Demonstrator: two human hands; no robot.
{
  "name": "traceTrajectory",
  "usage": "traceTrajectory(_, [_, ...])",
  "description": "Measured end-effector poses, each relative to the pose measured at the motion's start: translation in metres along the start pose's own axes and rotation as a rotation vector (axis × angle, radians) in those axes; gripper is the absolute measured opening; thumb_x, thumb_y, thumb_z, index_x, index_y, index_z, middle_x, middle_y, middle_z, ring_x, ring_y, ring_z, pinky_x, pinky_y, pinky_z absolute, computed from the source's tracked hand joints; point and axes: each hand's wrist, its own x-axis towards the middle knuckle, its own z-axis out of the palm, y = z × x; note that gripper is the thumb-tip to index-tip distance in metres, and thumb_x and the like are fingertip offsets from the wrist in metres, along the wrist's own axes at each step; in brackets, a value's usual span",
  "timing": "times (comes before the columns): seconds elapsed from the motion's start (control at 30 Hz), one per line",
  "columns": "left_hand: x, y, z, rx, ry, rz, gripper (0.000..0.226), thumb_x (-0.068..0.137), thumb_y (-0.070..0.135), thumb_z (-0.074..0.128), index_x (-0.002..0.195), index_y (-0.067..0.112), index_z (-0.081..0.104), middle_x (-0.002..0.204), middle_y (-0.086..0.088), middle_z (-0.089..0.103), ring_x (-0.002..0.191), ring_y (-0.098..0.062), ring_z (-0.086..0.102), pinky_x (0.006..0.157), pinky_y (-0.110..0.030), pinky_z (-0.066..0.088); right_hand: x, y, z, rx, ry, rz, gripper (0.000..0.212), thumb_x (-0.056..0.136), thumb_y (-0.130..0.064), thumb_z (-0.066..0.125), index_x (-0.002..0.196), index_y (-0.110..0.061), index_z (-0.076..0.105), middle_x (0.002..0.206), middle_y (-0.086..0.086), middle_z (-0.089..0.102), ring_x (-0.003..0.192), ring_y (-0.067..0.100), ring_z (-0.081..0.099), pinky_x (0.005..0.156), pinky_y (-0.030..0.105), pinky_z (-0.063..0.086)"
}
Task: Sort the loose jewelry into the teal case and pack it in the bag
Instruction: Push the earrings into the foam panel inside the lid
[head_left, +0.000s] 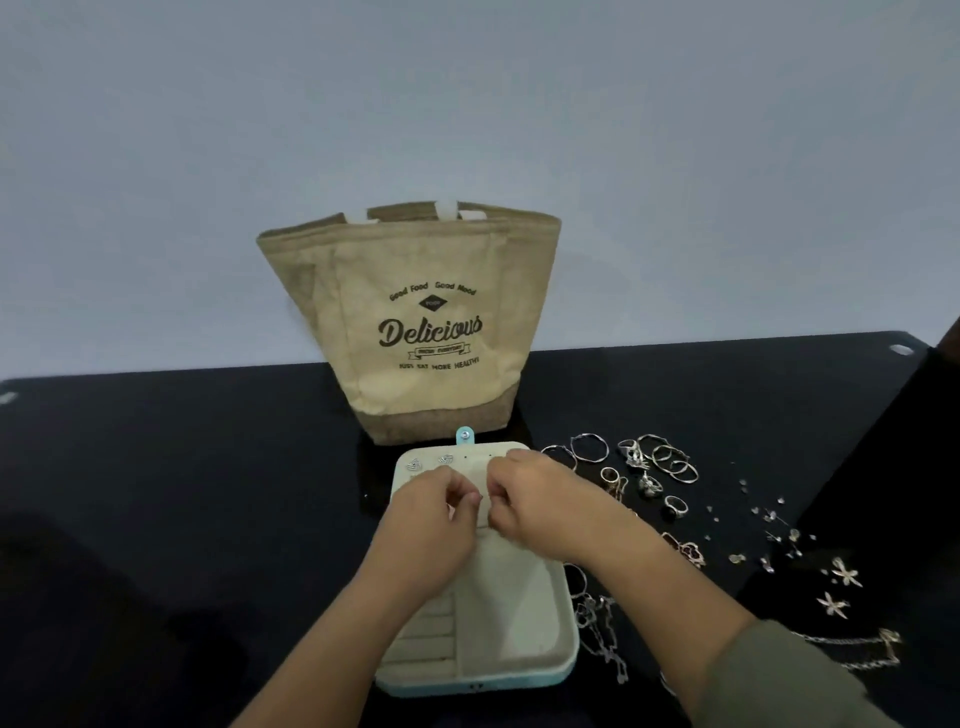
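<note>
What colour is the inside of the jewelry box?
The jewelry box is cream inside, with a teal outer edge; the head view shows it.

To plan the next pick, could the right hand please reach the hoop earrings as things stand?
Likely yes: the hoops lie uncovered just beyond the right hand, with nothing between them.

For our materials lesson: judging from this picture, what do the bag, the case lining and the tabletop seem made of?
Bag: coarse woven fabric, likely jute; matte tan, darker base band. Case lining: soft cream fabric, maybe velvet or felt; matte, no shine. Tabletop: black and glossy, possibly glass; a sheen shows beside the bag's base.
</note>
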Motion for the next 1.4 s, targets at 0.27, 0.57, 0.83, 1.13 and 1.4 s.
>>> traceTrajectory(0.27, [0.005, -0.035, -0.035, 0.109, -0.008, -0.101, 0.008, 0.093, 0.035, 0.062, 0.089, 0.037, 0.068, 0.107, 0.013, 0.050, 0.105, -0.012, 0.033, 0.090, -0.030, 0.037, 0.032, -0.016, 0.024, -0.034, 0.115, 0.040, 0.020, 0.092, -0.027, 0.050, 0.100, -0.014, 0.064, 0.101, 0.004, 0.052, 0.097, 0.025, 0.048, 0.083, 0.036, 0.043])
traceTrajectory(0.57, [0.012, -0.042, -0.041, 0.146, -0.043, -0.134, 0.012, 0.092, 0.040, 0.062, 0.080, 0.043, 0.062, 0.110, 0.016, 0.042, 0.107, -0.010, 0.026, 0.095, -0.029, 0.030, 0.059, -0.017, 0.035, -0.002, -0.022, 0.090, 0.011, 0.099, -0.026, 0.034, 0.096, -0.022, 0.044, 0.099, -0.006, 0.054, 0.109, 0.019, 0.040, 0.090, 0.040, 0.030])
traceTrajectory(0.83, [0.008, -0.039, -0.031, 0.281, -0.014, -0.095, 0.013, 0.093, 0.048, 0.057, 0.095, 0.042, 0.068, 0.116, 0.018, 0.035, 0.111, -0.011, 0.022, 0.092, -0.027, 0.015, 0.056, -0.022, 0.024, 0.064, 0.066, 0.051, 0.007, 0.098, -0.021, 0.036, 0.094, -0.021, 0.042, 0.088, -0.010, 0.048, 0.097, 0.017, 0.043, 0.089, 0.039, 0.030])
traceTrajectory(1.13, [0.004, -0.030, -0.024, 0.406, 0.052, -0.058, 0.018, 0.092, 0.049, 0.056, 0.102, 0.041, 0.068, 0.118, 0.016, 0.028, 0.116, -0.015, 0.020, 0.090, -0.029, 0.011, 0.050, -0.023, 0.016, 0.080, 0.162, 0.006, 0.010, 0.099, -0.022, 0.036, 0.094, -0.022, 0.044, 0.090, -0.010, 0.053, 0.094, 0.013, 0.043, 0.083, 0.032, 0.023])
traceTrajectory(1.4, [-0.003, -0.031, -0.013, 0.324, 0.119, -0.197, 0.019, 0.089, 0.052, 0.054, 0.092, 0.041, 0.070, 0.109, 0.014, 0.032, 0.104, -0.012, 0.020, 0.088, -0.033, 0.016, 0.048, -0.026, 0.011, 0.087, 0.164, -0.004, 0.011, 0.100, -0.023, 0.035, 0.096, -0.022, 0.045, 0.094, -0.010, 0.057, 0.095, 0.013, 0.044, 0.085, 0.032, 0.024])
